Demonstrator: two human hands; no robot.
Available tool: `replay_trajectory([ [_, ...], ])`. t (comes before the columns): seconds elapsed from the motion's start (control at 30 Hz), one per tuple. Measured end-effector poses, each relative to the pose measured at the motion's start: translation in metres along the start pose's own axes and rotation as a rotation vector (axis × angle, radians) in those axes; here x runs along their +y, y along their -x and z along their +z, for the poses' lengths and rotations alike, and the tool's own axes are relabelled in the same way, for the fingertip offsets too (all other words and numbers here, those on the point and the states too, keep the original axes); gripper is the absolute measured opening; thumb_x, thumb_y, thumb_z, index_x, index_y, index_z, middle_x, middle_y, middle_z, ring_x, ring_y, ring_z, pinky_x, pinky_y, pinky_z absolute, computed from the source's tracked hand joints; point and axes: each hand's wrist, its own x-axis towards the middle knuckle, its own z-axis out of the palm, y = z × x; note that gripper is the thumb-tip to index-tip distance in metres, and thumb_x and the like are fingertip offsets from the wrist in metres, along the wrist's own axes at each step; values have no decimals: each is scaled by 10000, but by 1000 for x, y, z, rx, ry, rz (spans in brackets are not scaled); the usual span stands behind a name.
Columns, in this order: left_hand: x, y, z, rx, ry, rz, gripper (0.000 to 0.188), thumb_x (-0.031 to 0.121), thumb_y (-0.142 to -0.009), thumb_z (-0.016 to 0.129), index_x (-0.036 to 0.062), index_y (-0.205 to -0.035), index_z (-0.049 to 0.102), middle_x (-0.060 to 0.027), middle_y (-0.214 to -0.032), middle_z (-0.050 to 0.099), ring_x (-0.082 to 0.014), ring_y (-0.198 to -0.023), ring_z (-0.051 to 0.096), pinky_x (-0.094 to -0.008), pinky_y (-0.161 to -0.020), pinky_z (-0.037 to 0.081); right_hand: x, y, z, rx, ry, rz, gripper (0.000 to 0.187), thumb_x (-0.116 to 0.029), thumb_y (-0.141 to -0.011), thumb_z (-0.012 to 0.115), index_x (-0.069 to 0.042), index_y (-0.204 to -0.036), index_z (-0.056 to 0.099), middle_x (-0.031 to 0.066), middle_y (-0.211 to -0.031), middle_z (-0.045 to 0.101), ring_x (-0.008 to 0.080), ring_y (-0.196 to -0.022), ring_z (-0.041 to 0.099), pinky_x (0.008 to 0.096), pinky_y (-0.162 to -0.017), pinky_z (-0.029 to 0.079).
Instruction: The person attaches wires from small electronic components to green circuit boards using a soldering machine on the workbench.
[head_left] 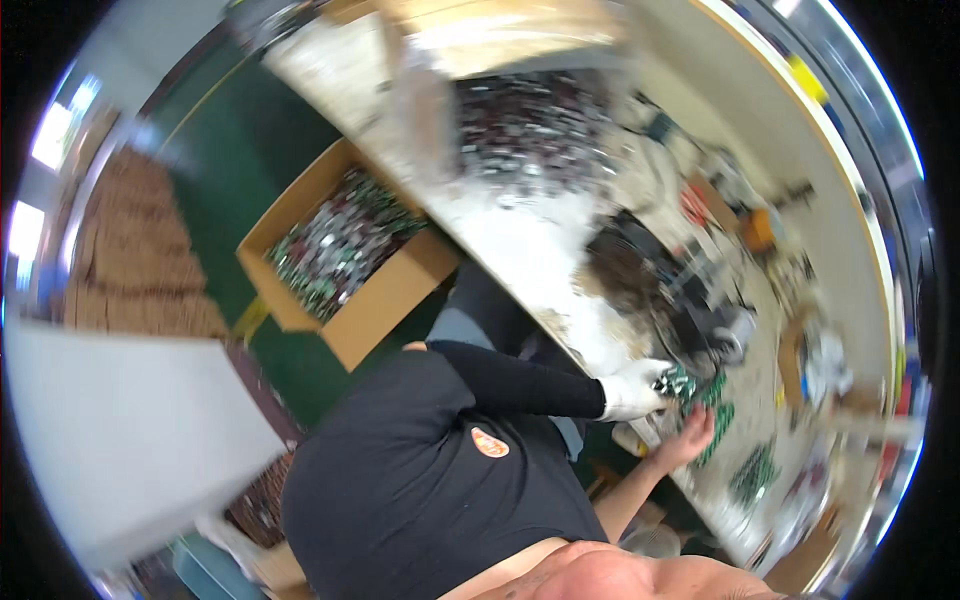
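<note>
Low and right of the middle, your gloved left hand (632, 392) is closing its fingers around a bunch of small green boards (682, 381), keeping them together. Your bare right hand (690, 438) is curling just below; its grip is too blurry to tell. More green boards (752, 472) are lying on the messy table (520, 215), and a cardboard box (345, 250) is waiting upper left.

White glove on left hand (632, 393); green circuit boards (700, 392); brown cardboard box (385, 300); dark green floor (235, 170).
</note>
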Motion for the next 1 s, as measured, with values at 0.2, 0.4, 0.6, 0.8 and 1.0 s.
replay_trajectory([
  [0.2,71,113,-113,404,134,-249,148,127,-845,666,90,-985,635,7,-768,627,-93,-663,595,-246,-535,495,2,0,34,-168,-22,106,289,-180,-954,554,28,-1149,509,97,-1025,631,163,-948,589,282,-852,440],
  [0.4,80,204,-242,1178,426,230,106,52,-826,671,75,-921,632,-27,-750,619,-157,-608,597,-301,-510,481,-3,3,74,-297,-55,68,268,-173,-939,580,19,-1117,525,89,-997,621,152,-904,589,263,-799,469],
  [0.6,82,314,-374,1790,378,429,169,189,-811,674,20,-822,663,-90,-746,649,-171,-627,580,-336,-552,451,-25,26,92,-402,-119,44,245,-160,-938,581,11,-1101,516,88,-991,611,150,-897,587,254,-808,479],
  [0.8,-7,333,-385,1815,143,196,238,159,-674,790,39,-660,585,0,-565,460,-117,-452,365,-334,-448,281,-14,33,71,-327,-43,-28,232,-145,-920,605,16,-1067,527,71,-919,605,131,-818,566,250,-733,464],
  [1.0,-10,274,-319,1315,157,106,278,152,-794,718,17,-1020,626,16,-720,563,-84,-586,498,-233,-522,379,21,35,57,-130,151,-319,209,-108,-860,679,30,-983,583,83,-923,593,156,-808,547,283,-745,460],
])
